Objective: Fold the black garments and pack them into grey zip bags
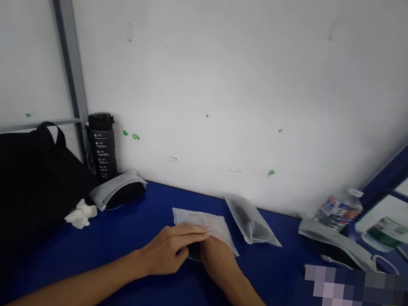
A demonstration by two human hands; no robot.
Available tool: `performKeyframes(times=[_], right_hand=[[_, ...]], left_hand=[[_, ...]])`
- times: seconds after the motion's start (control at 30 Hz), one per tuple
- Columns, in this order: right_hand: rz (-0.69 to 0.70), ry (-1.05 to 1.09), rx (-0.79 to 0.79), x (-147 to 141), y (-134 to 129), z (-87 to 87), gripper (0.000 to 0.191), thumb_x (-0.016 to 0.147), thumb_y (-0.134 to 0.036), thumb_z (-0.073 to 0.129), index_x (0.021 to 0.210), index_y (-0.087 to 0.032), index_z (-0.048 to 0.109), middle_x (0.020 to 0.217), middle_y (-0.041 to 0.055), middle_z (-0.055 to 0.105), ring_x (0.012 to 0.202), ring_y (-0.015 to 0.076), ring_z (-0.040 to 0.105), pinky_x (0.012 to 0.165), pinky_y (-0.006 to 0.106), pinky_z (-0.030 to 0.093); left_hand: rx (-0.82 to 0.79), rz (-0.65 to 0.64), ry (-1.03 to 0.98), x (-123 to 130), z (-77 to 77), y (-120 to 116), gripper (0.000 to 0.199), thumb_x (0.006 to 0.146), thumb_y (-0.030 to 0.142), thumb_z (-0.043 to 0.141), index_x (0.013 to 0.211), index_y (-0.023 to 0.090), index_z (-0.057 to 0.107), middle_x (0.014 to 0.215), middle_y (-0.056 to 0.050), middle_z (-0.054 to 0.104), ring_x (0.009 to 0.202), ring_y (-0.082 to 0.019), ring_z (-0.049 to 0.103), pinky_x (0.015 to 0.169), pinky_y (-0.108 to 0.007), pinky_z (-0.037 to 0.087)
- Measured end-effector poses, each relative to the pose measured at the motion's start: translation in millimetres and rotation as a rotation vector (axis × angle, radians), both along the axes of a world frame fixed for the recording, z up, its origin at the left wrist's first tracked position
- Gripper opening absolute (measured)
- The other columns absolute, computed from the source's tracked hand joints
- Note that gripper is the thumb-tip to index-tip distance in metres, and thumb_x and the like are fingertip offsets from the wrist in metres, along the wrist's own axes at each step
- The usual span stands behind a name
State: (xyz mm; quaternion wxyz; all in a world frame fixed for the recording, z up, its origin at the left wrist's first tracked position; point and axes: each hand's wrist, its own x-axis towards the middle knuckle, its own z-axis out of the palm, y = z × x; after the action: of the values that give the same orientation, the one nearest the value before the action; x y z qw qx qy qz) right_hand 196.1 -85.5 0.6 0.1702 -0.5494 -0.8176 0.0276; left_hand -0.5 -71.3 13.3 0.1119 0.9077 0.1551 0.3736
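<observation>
A frosted white plastic bag (223, 228) lies on the blue table in front of me. A dark, rounded item (194, 251) shows at its near edge between my hands, and what it is I cannot make out. My left hand (169, 248) grips the bag's near edge, its fingers laid across the top toward my right hand and its thumb curled below. My right hand (218, 259) is bent inward at the wrist against the bag. Its fingers are hidden beneath the left fingertips and at the bag's mouth.
Another frosted bag (253, 222) with dark contents lies behind right. Further bags with black items sit left (120, 190) and right (337, 239). A crumpled tissue (81, 213), black bottle (102, 146), black cloth bag (19, 186) and clear water bottle (339, 208) stand around. A white wall (213, 75) closes the back.
</observation>
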Motion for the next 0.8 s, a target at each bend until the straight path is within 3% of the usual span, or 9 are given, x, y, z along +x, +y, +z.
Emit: performKeyframes(times=[0.17,0.47,0.67,0.73,0.8], right_hand=[[0.061,0.087,-0.052,-3.2,-5.9,13.2,0.039,0.094,-0.003,0.045,0.121,-0.007,0.072,0.114,0.0188,0.078,0.105,0.0262,0.075,0.095,0.034,0.057],[0.185,0.171,-0.025,1.2,7.4,0.3,0.054,0.082,0.009,0.043,0.126,-0.008,0.069,0.118,0.0172,0.077,0.11,0.0265,0.074,0.097,0.038,0.059],[0.447,0.231,0.262,-1.5,-0.2,17.6,0.064,0.088,0.005,0.043,0.147,-0.017,0.057,0.137,0.0159,0.067,0.135,0.0264,0.06,0.114,0.05,0.052],[0.524,0.223,0.369,-3.1,-5.2,23.5,0.062,0.093,0.002,0.043,0.147,-0.022,0.059,0.136,0.0126,0.069,0.134,0.025,0.06,0.114,0.049,0.052],[0.508,0.211,0.478,-2.9,-8.1,25.6,0.058,0.096,0.0,0.044,0.146,-0.025,0.061,0.132,0.0112,0.07,0.127,0.0244,0.063,0.108,0.047,0.055]], left_hand=[[0.038,0.059,-0.074,-0.5,-2.7,2.7,0.083,0.083,-0.007,0.045,0.158,0.029,0.049,0.155,-0.003,0.06,0.142,-0.019,0.058,0.119,-0.038,0.052],[0.004,0.087,-0.035,0.2,-3.4,2.6,0.084,0.083,-0.007,0.045,0.158,0.03,0.048,0.157,-0.001,0.058,0.144,-0.018,0.056,0.123,-0.038,0.049],[-0.051,0.227,-0.103,-2.6,-2.9,8.5,0.081,0.083,-0.008,0.045,0.153,0.03,0.054,0.153,0.0,0.061,0.141,-0.018,0.058,0.123,-0.039,0.049],[-0.053,0.237,-0.14,-4.0,-2.6,11.1,0.078,0.084,-0.007,0.046,0.152,0.029,0.056,0.152,-0.002,0.062,0.14,-0.018,0.06,0.122,-0.04,0.05],[-0.05,0.245,-0.17,-5.0,-2.3,13.2,0.074,0.085,-0.006,0.046,0.15,0.027,0.057,0.15,-0.003,0.064,0.139,-0.018,0.061,0.121,-0.041,0.051]])
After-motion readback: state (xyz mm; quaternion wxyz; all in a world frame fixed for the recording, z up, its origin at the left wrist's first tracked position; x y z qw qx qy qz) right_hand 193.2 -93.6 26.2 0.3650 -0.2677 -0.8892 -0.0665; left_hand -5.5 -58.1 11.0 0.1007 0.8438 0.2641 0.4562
